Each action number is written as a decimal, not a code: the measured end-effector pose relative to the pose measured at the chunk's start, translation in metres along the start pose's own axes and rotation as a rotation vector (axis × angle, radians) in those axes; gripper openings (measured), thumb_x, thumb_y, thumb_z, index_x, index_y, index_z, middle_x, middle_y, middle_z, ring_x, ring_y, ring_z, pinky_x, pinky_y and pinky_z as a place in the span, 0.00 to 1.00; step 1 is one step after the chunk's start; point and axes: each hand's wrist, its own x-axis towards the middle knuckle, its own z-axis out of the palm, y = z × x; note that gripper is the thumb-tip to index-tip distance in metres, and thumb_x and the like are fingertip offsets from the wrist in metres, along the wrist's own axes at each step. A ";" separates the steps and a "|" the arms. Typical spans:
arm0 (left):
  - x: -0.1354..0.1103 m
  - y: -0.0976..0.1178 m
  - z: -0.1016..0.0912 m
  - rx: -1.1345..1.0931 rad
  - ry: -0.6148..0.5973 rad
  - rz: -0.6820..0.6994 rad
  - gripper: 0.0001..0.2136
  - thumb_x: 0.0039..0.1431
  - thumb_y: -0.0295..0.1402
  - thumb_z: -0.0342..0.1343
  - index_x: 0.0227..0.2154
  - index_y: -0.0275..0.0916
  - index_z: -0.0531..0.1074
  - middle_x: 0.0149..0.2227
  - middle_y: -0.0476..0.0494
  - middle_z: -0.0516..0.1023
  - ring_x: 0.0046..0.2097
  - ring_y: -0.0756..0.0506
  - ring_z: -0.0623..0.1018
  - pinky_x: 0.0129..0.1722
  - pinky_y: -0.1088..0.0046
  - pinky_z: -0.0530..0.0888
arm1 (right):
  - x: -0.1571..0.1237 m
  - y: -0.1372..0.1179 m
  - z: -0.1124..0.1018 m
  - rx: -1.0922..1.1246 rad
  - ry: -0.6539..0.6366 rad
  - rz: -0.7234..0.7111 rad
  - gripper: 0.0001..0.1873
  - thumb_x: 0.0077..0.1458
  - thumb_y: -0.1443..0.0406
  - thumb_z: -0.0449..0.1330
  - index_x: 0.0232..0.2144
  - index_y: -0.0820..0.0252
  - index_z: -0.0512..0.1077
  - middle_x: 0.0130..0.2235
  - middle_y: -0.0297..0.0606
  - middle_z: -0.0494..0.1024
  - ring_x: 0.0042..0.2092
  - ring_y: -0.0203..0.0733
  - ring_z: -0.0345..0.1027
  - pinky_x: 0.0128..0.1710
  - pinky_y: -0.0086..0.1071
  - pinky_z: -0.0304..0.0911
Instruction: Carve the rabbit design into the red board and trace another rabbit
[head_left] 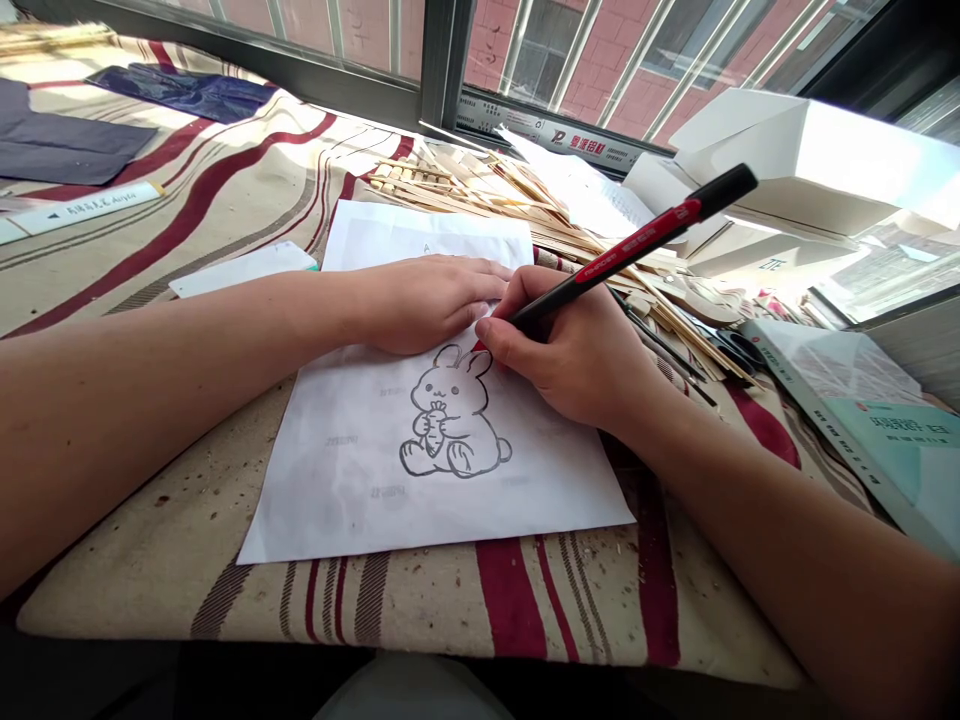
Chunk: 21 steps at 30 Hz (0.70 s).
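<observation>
A white sheet of paper (352, 480) lies on the striped cloth, with a black outline drawing of a rabbit holding a carrot (454, 415) on it. My right hand (577, 355) is closed round a red and black marker pen (637, 245), whose tip touches the rabbit's right ear. My left hand (427, 300) lies flat on the upper part of the sheet, fingers stretched out, just above the drawing and touching the right hand's fingers.
A heap of thin wooden sticks (495, 190) lies behind the sheet. White boxes (787, 160) stand at the back right, a teal book (885, 430) at the right edge. Dark blue fabric (187, 90) and a white card (240, 270) lie at the left. Window frame (442, 60) runs behind.
</observation>
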 end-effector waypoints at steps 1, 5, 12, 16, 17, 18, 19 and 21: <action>0.000 0.000 0.000 0.004 -0.001 -0.003 0.21 0.74 0.33 0.45 0.60 0.40 0.78 0.66 0.40 0.78 0.63 0.41 0.78 0.69 0.67 0.69 | 0.000 0.000 0.000 -0.001 0.000 0.005 0.16 0.60 0.69 0.66 0.26 0.53 0.64 0.28 0.31 0.74 0.35 0.42 0.70 0.39 0.39 0.70; 0.000 0.002 0.000 0.020 -0.009 -0.015 0.22 0.76 0.34 0.42 0.61 0.42 0.78 0.67 0.40 0.78 0.67 0.39 0.76 0.71 0.64 0.68 | 0.000 -0.003 -0.002 -0.036 -0.003 0.045 0.18 0.61 0.70 0.66 0.25 0.52 0.62 0.27 0.31 0.72 0.34 0.41 0.68 0.39 0.40 0.68; 0.000 0.002 0.000 0.024 -0.014 -0.015 0.23 0.76 0.33 0.41 0.64 0.42 0.76 0.69 0.40 0.77 0.68 0.40 0.76 0.72 0.64 0.67 | 0.000 -0.003 -0.005 -0.062 -0.006 0.063 0.19 0.62 0.70 0.66 0.25 0.53 0.60 0.27 0.30 0.71 0.33 0.40 0.66 0.37 0.38 0.66; 0.000 0.001 0.000 0.047 -0.016 -0.011 0.24 0.76 0.34 0.41 0.63 0.41 0.77 0.69 0.40 0.76 0.69 0.41 0.75 0.72 0.67 0.67 | 0.000 -0.003 -0.005 -0.074 -0.006 0.062 0.20 0.62 0.70 0.66 0.25 0.53 0.60 0.27 0.30 0.70 0.32 0.39 0.65 0.36 0.38 0.65; 0.000 0.001 0.000 0.055 -0.018 -0.014 0.24 0.76 0.34 0.41 0.63 0.41 0.77 0.69 0.41 0.76 0.69 0.42 0.75 0.73 0.67 0.66 | 0.000 -0.003 -0.005 -0.078 -0.007 0.061 0.20 0.62 0.70 0.66 0.25 0.53 0.60 0.27 0.30 0.70 0.32 0.39 0.65 0.36 0.38 0.65; 0.000 0.001 0.000 0.060 -0.019 -0.017 0.24 0.75 0.34 0.41 0.63 0.41 0.77 0.69 0.41 0.76 0.70 0.41 0.74 0.73 0.66 0.66 | 0.000 -0.003 -0.006 -0.083 -0.007 0.057 0.21 0.62 0.70 0.66 0.25 0.52 0.60 0.27 0.30 0.70 0.32 0.39 0.64 0.36 0.38 0.65; 0.000 0.001 0.000 0.062 -0.019 -0.017 0.24 0.75 0.34 0.41 0.63 0.40 0.77 0.70 0.40 0.76 0.71 0.41 0.74 0.74 0.65 0.65 | 0.000 -0.003 -0.006 -0.089 -0.005 0.052 0.21 0.62 0.69 0.66 0.25 0.52 0.59 0.27 0.30 0.70 0.32 0.39 0.64 0.36 0.38 0.65; 0.000 0.000 0.000 0.059 -0.017 -0.011 0.24 0.75 0.34 0.41 0.62 0.38 0.77 0.73 0.38 0.74 0.73 0.40 0.73 0.75 0.63 0.64 | 0.000 -0.002 -0.006 -0.106 0.002 0.041 0.21 0.62 0.69 0.66 0.25 0.52 0.59 0.27 0.30 0.71 0.32 0.39 0.65 0.36 0.37 0.65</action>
